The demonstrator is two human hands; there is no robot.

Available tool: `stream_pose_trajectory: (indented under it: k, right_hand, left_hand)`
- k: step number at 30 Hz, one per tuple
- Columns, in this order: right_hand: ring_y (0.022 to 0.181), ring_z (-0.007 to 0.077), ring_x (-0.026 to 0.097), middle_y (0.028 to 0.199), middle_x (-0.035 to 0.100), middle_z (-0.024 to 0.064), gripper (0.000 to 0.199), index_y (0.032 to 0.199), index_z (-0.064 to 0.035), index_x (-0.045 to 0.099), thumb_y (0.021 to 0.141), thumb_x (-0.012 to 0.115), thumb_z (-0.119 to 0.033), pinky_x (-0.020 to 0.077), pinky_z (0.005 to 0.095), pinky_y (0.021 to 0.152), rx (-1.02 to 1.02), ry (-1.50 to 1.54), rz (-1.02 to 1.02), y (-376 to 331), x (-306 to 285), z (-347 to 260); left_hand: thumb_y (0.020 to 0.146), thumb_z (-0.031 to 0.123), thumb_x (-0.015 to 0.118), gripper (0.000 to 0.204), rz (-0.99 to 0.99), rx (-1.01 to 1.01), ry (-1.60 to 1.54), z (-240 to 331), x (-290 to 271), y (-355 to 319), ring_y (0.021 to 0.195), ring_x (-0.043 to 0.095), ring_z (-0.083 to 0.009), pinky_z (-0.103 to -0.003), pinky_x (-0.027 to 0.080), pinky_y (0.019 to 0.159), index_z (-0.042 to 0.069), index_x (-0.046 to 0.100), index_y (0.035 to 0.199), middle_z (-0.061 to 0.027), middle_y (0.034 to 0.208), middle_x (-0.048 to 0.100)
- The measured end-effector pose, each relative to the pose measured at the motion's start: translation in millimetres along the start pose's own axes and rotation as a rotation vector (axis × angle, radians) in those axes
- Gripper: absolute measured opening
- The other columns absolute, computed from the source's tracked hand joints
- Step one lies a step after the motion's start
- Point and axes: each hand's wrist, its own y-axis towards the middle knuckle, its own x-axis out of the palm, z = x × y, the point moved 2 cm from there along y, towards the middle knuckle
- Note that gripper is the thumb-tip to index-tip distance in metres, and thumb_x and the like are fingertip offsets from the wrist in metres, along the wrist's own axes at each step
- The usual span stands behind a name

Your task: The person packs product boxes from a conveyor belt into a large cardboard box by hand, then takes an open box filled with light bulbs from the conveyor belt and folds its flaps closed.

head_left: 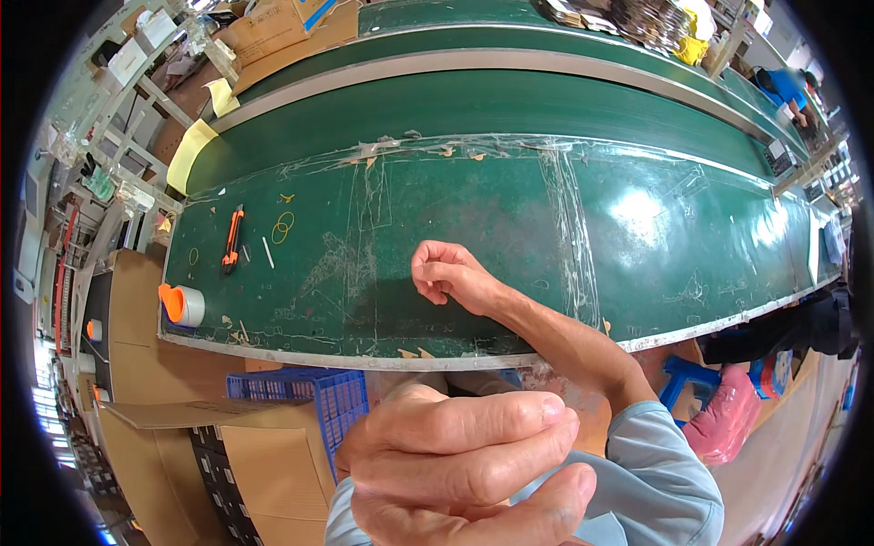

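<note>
a: what is the right hand [452, 276] doing over the desk [510, 209]?

b: it is reaching out from the lower right, forearm stretched, wrist bent so the fingers are curling inward. thumb and fingertips are pressing together as if pinching something, but whether anything is between them i cannot tell.

a: and the left hand [464, 464]?

b: it is hanging close under the camera, fingers lying stacked and bent toward the palm, loosely closed. a faint clear film seems to be running near its fingertips; too blurred to be sure.

a: what is nearest?

b: the green desk mat right under the right hand, streaked with old clear tape [574, 237], probably there to hold the mat down. well apart to the left, an orange utility knife [233, 238], rubber bands [284, 225] and a tape roll [185, 305] are lying at the desk's end, likely parked within reach. a blue crate [319, 396] and cardboard boxes [264, 455] are sitting below the desk edge.
</note>
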Motion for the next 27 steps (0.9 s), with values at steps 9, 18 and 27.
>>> stream_pose_trajectory:
  k: [9, 18, 27]
  right_hand:
    - [0.06, 0.0072, 0.055, 0.074, 0.061, -0.0005, 0.013, 0.092, -0.0097, 0.059, 0.1, 0.065, -0.018, 0.0424, 0.0241, 0.052, 0.002, -0.001, -0.003, 0, 1, 0]
    - [0.06, 0.0072, 0.055, 0.075, 0.061, -0.0003, 0.013, 0.091, -0.0098, 0.059, 0.099, 0.065, -0.018, 0.0421, 0.0246, 0.052, -0.005, -0.014, -0.022, 0, 4, -1]
    - [0.06, 0.0078, 0.055, 0.075, 0.061, 0.0, 0.013, 0.093, -0.0095, 0.06, 0.099, 0.066, -0.02, 0.0421, 0.0247, 0.053, 0.006, -0.021, -0.019, -1, 5, -2]
  left_hand:
    - [0.099, 0.022, 0.063, 0.026, -0.012, 0.151, -0.065, -8, -7, -4, 0.074, 0.074, -0.0231, -0.041, 0.066, 0.073, 0.002, 0.047, 0.105, -0.0055, 0.1, 0.066]
    - [0.096, 0.023, 0.061, 0.027, 0.074, 0.229, -0.261, -21, -1, -8, 0.072, 0.072, -0.0284, -0.045, 0.066, 0.072, 0.008, 0.04, 0.107, -0.0099, 0.101, 0.061]
    - [0.099, 0.021, 0.057, 0.021, 0.326, 0.247, -0.286, -20, 22, -8, 0.061, 0.065, -0.028, -0.046, 0.063, 0.066, 0.01, 0.039, 0.103, -0.0105, 0.088, 0.056]
